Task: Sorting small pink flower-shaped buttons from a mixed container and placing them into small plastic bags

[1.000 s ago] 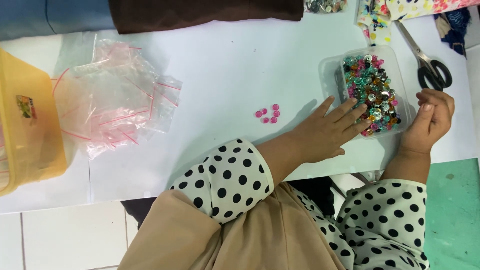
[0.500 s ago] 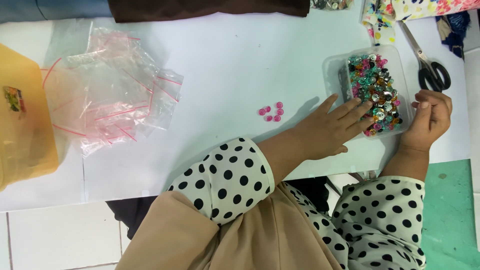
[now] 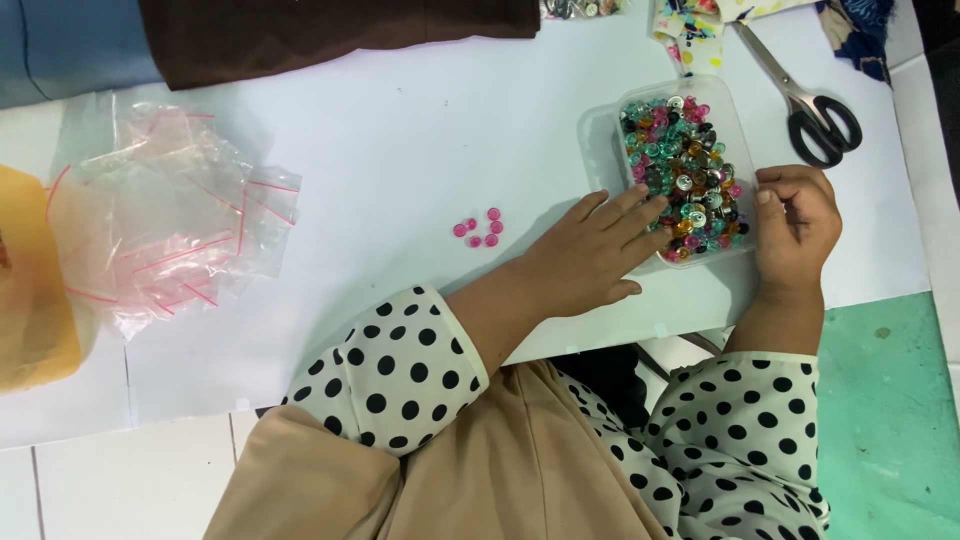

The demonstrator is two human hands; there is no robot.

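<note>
Head view. A clear plastic tray [image 3: 600, 140] of mixed coloured buttons [image 3: 685, 170] stands on the white bench [image 3: 400, 150], toward its near right edge. The left hand [image 3: 590, 255] lies palm down on the bench, fingers spread and straight, with the fingertips [image 3: 655, 208] reaching over the tray's near-left rim into the buttons; it grips nothing. The right hand [image 3: 795, 225] is loosely curled against the tray's right wall, thumb toward the rim. Whether it pinches a button cannot be told, as the fingers hide the palm. The two hands are apart, one on each side of the tray.

Four pink buttons [image 3: 478, 230] lie in a small cluster on bare bench, near the left hand and well apart from the tray. A heap of small clear zip bags with red seal strips [image 3: 170, 235] lies further left. A yellow container [image 3: 35, 300] sits at the left edge. Black-handled scissors [image 3: 815, 110] lie beyond the tray, jaws shut.

Judged procedure for sorting by colour:
1. Keep the right hand braced on the tray wall so that the tray cannot slide.
2. Spread the buttons with the flat fingertips; do not dig, or buttons may spill over the low rim.
3. Draw one pink button at a time up the near wall.
4. Set it beside the pink cluster, clear of the bench edge.
</note>
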